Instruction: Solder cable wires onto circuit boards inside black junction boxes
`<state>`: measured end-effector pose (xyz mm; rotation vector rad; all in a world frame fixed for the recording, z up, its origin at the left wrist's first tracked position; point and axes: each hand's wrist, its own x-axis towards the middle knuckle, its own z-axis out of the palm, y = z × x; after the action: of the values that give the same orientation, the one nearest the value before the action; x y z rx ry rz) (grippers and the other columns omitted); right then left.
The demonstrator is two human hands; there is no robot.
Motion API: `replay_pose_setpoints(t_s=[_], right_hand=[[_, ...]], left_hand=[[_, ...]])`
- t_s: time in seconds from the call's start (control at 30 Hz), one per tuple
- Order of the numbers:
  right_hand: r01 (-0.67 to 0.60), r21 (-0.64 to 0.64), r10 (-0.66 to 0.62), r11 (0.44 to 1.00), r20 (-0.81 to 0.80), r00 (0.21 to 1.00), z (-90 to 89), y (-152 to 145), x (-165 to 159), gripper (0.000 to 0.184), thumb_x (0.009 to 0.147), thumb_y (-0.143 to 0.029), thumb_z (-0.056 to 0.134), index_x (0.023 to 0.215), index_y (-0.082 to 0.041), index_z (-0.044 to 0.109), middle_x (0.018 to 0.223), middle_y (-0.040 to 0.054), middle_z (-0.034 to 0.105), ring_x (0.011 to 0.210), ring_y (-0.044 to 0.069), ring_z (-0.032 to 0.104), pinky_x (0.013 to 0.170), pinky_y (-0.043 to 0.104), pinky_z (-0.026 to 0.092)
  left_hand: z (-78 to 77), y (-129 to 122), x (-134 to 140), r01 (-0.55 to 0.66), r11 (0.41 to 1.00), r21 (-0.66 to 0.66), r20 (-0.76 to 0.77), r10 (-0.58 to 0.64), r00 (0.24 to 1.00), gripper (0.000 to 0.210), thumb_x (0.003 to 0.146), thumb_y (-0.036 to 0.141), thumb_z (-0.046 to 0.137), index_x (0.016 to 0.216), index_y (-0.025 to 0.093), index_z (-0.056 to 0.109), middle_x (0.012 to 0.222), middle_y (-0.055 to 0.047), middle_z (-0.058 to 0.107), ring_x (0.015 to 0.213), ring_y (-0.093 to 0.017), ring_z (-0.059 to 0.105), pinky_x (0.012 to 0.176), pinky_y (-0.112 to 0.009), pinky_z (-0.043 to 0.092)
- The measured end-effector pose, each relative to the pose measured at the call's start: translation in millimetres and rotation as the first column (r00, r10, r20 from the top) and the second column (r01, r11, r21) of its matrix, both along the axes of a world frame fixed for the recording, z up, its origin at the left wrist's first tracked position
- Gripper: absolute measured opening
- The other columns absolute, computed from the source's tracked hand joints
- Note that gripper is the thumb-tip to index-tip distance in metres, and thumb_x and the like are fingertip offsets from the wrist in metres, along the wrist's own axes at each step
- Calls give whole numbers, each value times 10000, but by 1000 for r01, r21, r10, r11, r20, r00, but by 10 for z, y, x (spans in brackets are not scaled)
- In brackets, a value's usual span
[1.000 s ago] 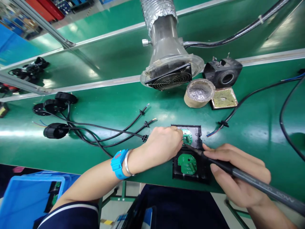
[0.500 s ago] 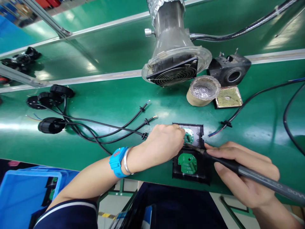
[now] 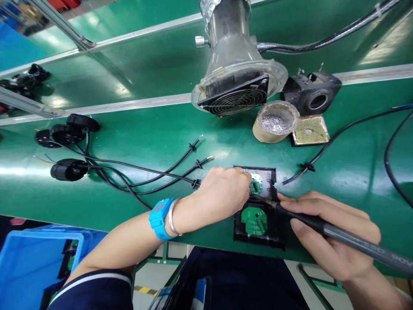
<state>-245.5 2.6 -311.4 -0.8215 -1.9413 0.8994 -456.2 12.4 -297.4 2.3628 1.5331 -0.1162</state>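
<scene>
While the right hand (image 3: 338, 257) holds a soldering iron (image 3: 350, 241), boards (image 3: 254, 221) lie near.

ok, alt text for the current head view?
A person's right hand holds a slim dark grey soldering iron, its tip at the upper of two green circuit boards in black plastic housings; the left hand hides part of that board. Beyond are a round tan cup of silvery scraps and a grey fan hood; black cables lie at left.

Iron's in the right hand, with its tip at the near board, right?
Not quite: in the head view, the tip is at the far board, not the near board. The iron is in the right hand, as you say.
</scene>
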Motion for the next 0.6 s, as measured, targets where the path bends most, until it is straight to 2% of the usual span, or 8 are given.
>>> replay_pose_setpoints(t_s=[0.13,0.43,0.6], right_hand=[[-17,21,16,1000,28,999,16,1,12,249,728,-55,583,936,-153,678,768,47,657,682,156,647,676,311,583],[-108,108,101,988,65,993,46,37,10,314,724,-34,564,998,-169,637,729,19,640,715,159,668,782,343,614],[-97,46,93,994,86,992,124,102,74,278,759,-56,544,975,-180,668,762,49,657,755,180,676,703,311,609]], left_hand=[[18,21,23,-20,1000,-18,-16,20,1000,138,826,183,502,761,169,622,818,-32,683,689,-201,648,532,-294,397],[23,35,22,-17,999,-40,0,17,1000,138,825,193,509,761,161,627,814,-41,680,716,-212,659,586,-304,437],[39,32,29,-7,998,-57,-11,6,1000,131,821,182,512,770,157,630,818,-48,677,715,-213,655,595,-308,452]])
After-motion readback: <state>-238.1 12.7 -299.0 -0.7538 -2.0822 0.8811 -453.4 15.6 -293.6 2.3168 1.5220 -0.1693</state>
